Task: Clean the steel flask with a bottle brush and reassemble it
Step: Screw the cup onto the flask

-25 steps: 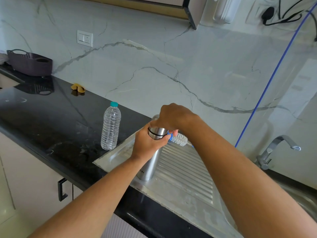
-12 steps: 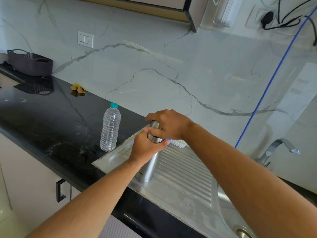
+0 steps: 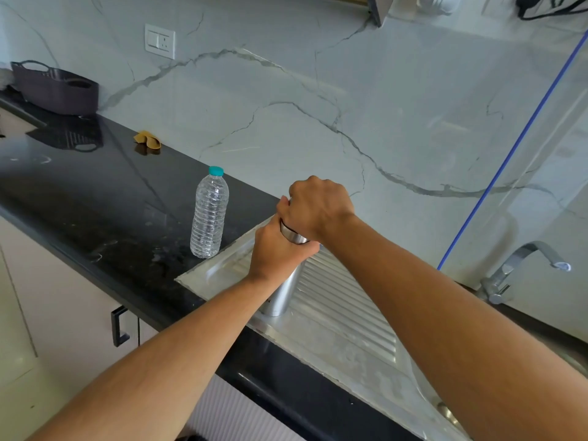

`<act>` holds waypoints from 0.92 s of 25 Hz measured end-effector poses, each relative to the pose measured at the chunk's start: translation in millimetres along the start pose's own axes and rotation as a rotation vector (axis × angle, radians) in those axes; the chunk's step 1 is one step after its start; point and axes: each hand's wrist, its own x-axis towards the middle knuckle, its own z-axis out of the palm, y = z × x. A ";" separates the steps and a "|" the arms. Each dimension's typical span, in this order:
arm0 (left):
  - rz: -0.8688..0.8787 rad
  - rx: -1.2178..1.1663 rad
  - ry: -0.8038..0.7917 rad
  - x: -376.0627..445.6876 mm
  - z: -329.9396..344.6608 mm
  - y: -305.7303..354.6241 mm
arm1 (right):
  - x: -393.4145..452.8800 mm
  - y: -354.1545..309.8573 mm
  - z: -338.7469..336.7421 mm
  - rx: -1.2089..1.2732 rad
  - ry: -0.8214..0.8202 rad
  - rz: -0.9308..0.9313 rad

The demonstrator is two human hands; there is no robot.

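The flask is standing upright on the ribbed drainboard; the left hand is wrapping around its upper body while the right hand is closing in a fist over its top. A water bottle is standing just beside, on the counter.

No readable text; flask lettering hidden.
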 end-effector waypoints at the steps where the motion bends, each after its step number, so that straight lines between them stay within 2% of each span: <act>1: 0.001 -0.006 0.002 -0.4 0.1 -0.8 | -0.6 -2.1 0.0 -0.012 0.010 0.023; 5: 0.015 -0.018 -0.013 -0.1 -1.3 -0.4 | -3.9 -4.8 -0.8 0.012 0.013 0.065; 8: -0.032 -0.007 -0.143 2.0 -11.0 6.0 | -6.0 -2.7 -5.7 0.123 -0.072 0.072; 10: -0.047 0.016 -0.279 3.6 -23.5 9.0 | -14.2 4.9 -6.9 0.318 -0.123 0.124; 12: -0.070 0.073 -0.368 3.9 -39.1 3.9 | -30.5 14.5 -3.5 0.647 -0.107 0.241; 14: -0.085 0.192 -0.392 -1.0 -54.2 -10.3 | -51.5 19.0 10.1 0.892 -0.074 0.306; 17: -0.122 0.261 -0.409 -15.5 -66.2 -33.6 | -71.6 12.8 41.8 1.138 -0.162 0.318; 23: -0.097 0.273 -0.389 -22.2 -54.0 -40.6 | -67.5 11.1 81.9 1.243 -0.034 0.335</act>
